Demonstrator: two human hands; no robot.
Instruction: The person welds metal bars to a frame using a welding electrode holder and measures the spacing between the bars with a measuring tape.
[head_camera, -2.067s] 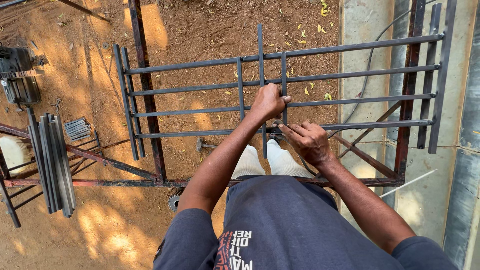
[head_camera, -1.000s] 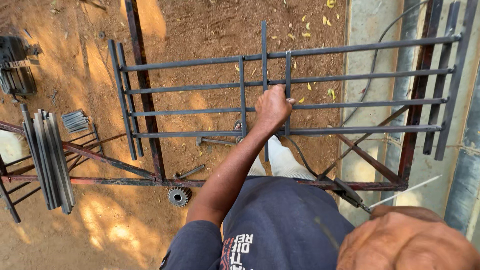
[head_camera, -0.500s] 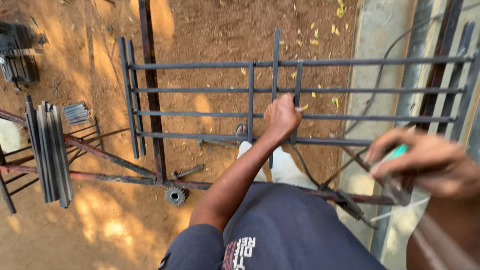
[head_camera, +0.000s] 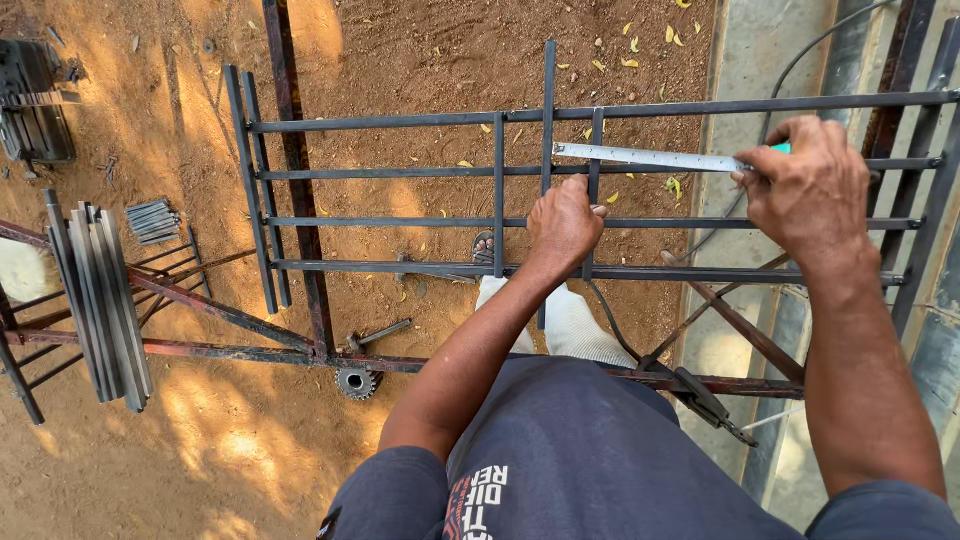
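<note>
A dark metal grille frame (head_camera: 400, 120) of long horizontal bars and short upright bars lies across a rusty stand over red dirt. My left hand (head_camera: 565, 222) grips one short upright bar (head_camera: 548, 100) near the frame's middle. My right hand (head_camera: 805, 190) holds a tape measure with a teal case; its silver blade (head_camera: 645, 157) stretches left along the second horizontal bar and ends at the uprights beside my left hand.
A bundle of cut steel bars (head_camera: 100, 295) leans on the stand at left, with short offcuts (head_camera: 153, 220) beside it. A hammer (head_camera: 375, 335) and a gear wheel (head_camera: 355, 381) lie below the frame. A welding electrode holder (head_camera: 710, 400) and cable sit at right by a concrete strip (head_camera: 745, 60).
My right hand left the frame, swung close past the camera, and came back holding the tape measure, now stretched along the bar. My left hand kept its grip on the upright.
</note>
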